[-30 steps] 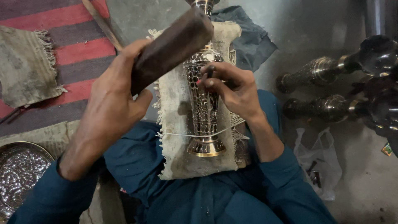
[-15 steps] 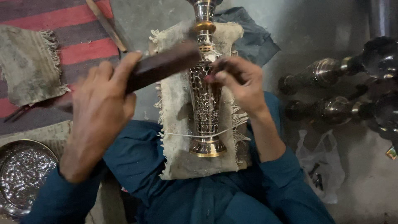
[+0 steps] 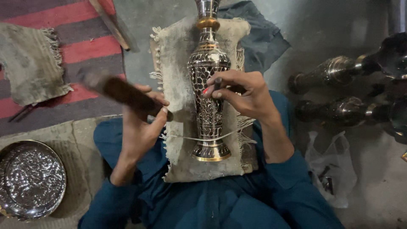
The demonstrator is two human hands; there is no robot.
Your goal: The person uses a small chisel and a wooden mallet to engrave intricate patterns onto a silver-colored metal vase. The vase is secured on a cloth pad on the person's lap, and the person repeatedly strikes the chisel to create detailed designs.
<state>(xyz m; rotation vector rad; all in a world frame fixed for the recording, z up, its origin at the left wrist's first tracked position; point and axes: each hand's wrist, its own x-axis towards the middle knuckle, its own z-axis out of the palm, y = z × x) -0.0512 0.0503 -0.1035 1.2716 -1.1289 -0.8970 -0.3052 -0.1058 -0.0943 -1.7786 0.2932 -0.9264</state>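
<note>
Head view: engraved metal vase (image 3: 208, 85) lies lengthwise on a beige cloth pad (image 3: 178, 76) over the person's lap, foot toward the body, neck away. Body dark with silvery pierced pattern, brass bands at neck and foot; a thin white cord (image 3: 186, 138) crosses it low down. Left hand (image 3: 140, 127) is clamped round a dark wooden mallet (image 3: 123, 93) (blurred), raised left of the vase. Right hand (image 3: 241, 93) rests on the vase body, fingers pinched together on a small dark tool (image 3: 217, 82), tip against the metal. Two similar vases (image 3: 335, 91) lie right; embossed tray (image 3: 29, 178) bottom left.
</note>
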